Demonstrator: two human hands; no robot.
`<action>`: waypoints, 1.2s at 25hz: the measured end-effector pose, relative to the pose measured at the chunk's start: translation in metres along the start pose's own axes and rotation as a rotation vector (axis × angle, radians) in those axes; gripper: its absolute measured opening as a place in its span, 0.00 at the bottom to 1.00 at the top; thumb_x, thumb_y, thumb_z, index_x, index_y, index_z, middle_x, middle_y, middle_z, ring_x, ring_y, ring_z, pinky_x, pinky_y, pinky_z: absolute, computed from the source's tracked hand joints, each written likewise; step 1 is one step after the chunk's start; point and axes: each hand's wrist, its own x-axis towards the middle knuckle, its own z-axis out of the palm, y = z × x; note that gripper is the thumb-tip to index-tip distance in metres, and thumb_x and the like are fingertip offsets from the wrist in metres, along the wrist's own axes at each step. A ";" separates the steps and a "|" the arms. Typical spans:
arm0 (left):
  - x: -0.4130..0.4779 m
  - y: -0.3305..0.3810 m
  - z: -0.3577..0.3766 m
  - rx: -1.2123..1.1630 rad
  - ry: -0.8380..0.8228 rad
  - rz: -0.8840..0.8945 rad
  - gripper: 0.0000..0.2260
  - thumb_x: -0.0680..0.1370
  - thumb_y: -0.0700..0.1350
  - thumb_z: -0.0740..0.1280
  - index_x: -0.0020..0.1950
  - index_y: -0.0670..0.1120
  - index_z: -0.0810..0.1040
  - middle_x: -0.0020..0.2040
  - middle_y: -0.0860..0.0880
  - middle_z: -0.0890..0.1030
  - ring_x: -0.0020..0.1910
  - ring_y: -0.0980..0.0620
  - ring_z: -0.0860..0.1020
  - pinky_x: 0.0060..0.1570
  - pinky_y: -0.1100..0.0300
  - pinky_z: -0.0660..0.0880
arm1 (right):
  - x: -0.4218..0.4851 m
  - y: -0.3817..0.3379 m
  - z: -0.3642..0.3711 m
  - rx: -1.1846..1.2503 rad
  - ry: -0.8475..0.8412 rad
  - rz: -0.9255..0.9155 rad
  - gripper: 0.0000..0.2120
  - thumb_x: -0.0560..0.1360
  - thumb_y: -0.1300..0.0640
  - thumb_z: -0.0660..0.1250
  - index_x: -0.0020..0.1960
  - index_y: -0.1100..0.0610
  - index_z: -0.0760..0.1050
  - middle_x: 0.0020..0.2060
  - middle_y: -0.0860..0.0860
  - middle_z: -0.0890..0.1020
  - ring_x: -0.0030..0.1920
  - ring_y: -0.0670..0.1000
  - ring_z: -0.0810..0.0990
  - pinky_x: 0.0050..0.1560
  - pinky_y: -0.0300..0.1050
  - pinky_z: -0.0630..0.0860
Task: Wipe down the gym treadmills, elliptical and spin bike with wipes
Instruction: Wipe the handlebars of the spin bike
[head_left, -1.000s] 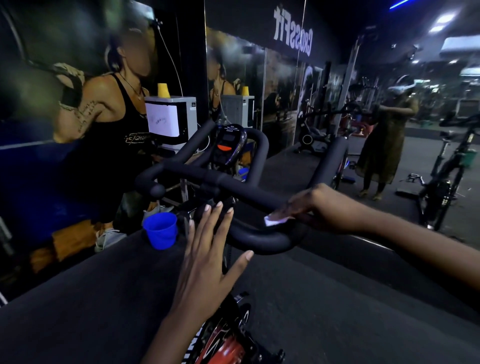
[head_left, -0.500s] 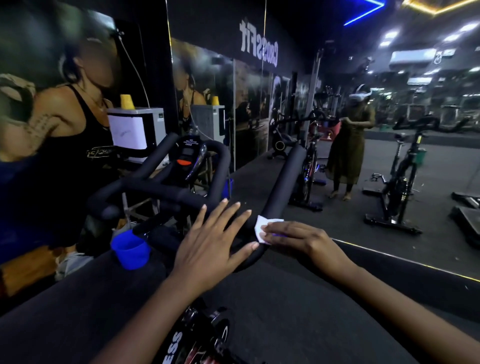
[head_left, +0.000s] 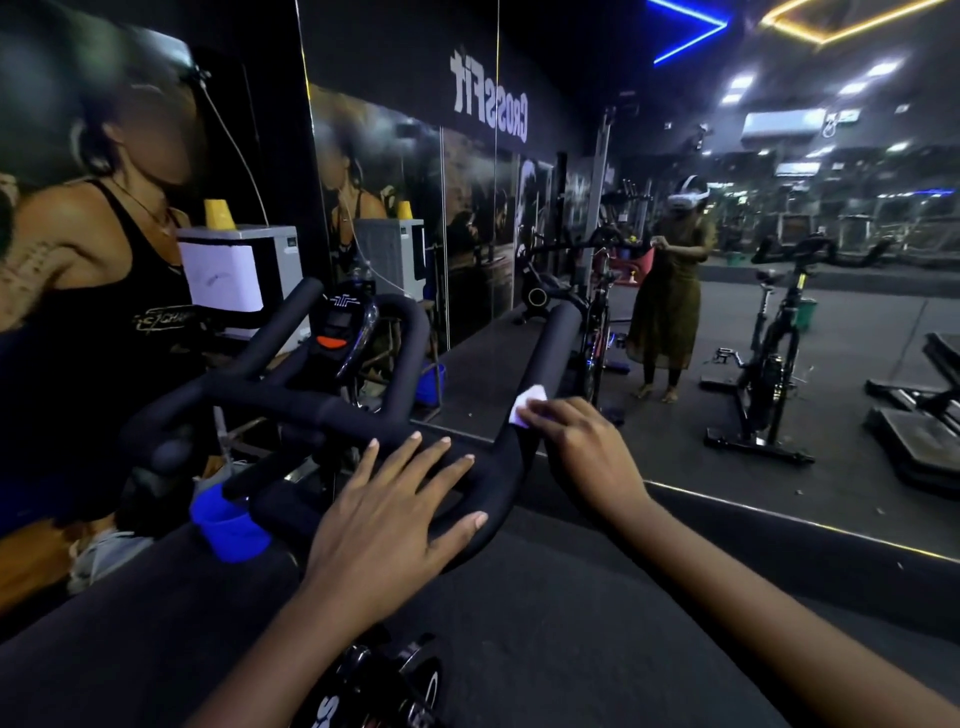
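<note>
White and folded small, the wipe (head_left: 527, 405) sits pinched under the fingertips of the right hand (head_left: 582, 452), pressed against the lower part of the right-hand prong of the spin bike's handlebar (head_left: 332, 410), just above the bend where that prong meets the near loop. The hand is curled closed over the wipe, thumb side hidden behind the bar, so that the cloth is trapped between fingers and padding; that grip looks chosen to let the wipe be dragged along the tube without slipping out.

The left hand (head_left: 384, 525) holds nothing. It lies flat and fully spread, palm down, across the near curve of the handlebar, fingers reaching toward the crossbar. Judging by its position, it is there to steady the bars against the push of the wiping hand.

The handlebar itself is matte black foam, thick and rounded, with two forward prongs, an inner loop and a crossbar; no shine or wet streak can be made out in the dim light. At its centre stands the small console (head_left: 340, 325) with an orange mark. Below the left end sits a blue cup (head_left: 228, 525). Beyond is a mirror wall (head_left: 727, 364), showing the person reflected at the bike, and further bikes.
</note>
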 end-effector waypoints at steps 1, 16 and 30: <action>0.000 0.000 0.000 0.010 0.016 0.010 0.28 0.79 0.64 0.46 0.64 0.52 0.77 0.62 0.51 0.79 0.63 0.48 0.76 0.63 0.51 0.59 | -0.008 -0.012 -0.003 0.005 -0.013 -0.001 0.17 0.67 0.59 0.60 0.52 0.57 0.81 0.45 0.52 0.83 0.38 0.55 0.80 0.34 0.40 0.77; 0.003 0.002 -0.014 -0.100 -0.111 -0.029 0.42 0.68 0.74 0.31 0.73 0.59 0.64 0.73 0.56 0.65 0.74 0.53 0.60 0.72 0.50 0.55 | 0.051 0.041 0.007 0.001 -0.064 0.256 0.14 0.73 0.62 0.63 0.57 0.57 0.79 0.53 0.57 0.79 0.52 0.60 0.76 0.50 0.50 0.73; 0.020 0.029 -0.011 -0.101 -0.193 0.062 0.52 0.55 0.70 0.14 0.77 0.59 0.43 0.78 0.56 0.50 0.77 0.54 0.44 0.73 0.52 0.40 | 0.069 0.071 0.003 0.541 0.212 0.699 0.18 0.70 0.75 0.61 0.56 0.66 0.78 0.53 0.61 0.81 0.55 0.51 0.78 0.51 0.25 0.67</action>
